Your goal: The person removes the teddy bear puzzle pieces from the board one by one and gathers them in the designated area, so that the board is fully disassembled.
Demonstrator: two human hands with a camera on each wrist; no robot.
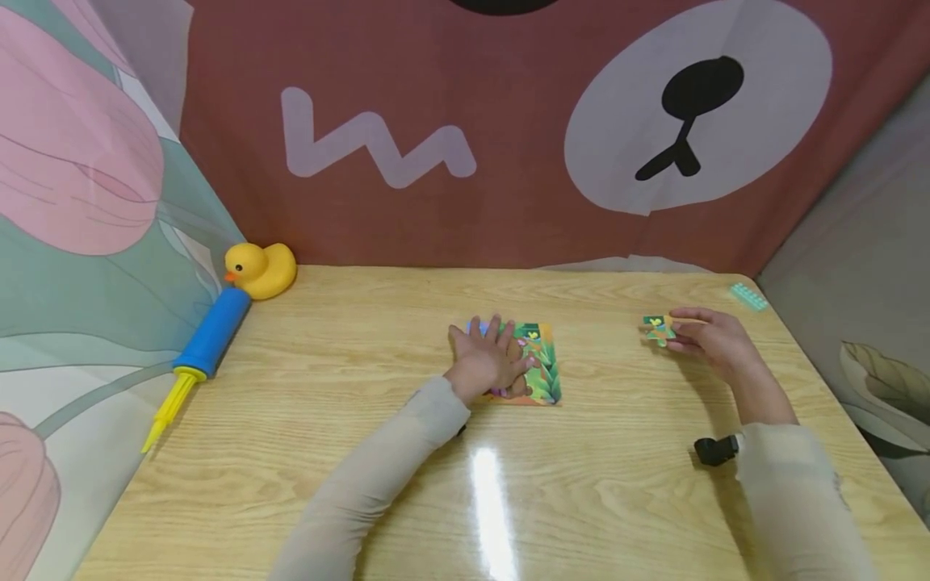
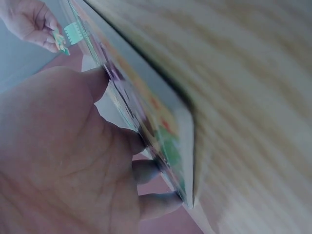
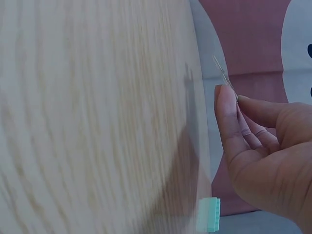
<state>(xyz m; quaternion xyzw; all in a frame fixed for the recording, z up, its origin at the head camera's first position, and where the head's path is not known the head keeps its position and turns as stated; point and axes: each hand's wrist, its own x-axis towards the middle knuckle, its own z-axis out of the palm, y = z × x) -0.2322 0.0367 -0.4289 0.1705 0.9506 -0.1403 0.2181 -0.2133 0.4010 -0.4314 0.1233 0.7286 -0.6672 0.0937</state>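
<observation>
A colourful jigsaw puzzle [image 1: 550,379] lies flat near the middle of the wooden table. My left hand [image 1: 483,363] rests on its left part with spread fingers, covering much of the picture. In the left wrist view the fingertips touch the face of the puzzle [image 2: 168,136] along its edge. To the right, my right hand [image 1: 715,343] pinches a small puzzle piece [image 1: 657,328] between thumb and fingers, raised above the table. The right wrist view shows that piece [image 3: 219,68] edge-on, so its picture is hidden there.
At the table's far right corner lies a mint-green toy block [image 1: 748,296]. A yellow rubber duck [image 1: 265,270] sits at the back left, beside a blue and yellow hand pump [image 1: 211,335] along the left edge. Printed cloths stand behind and at both sides.
</observation>
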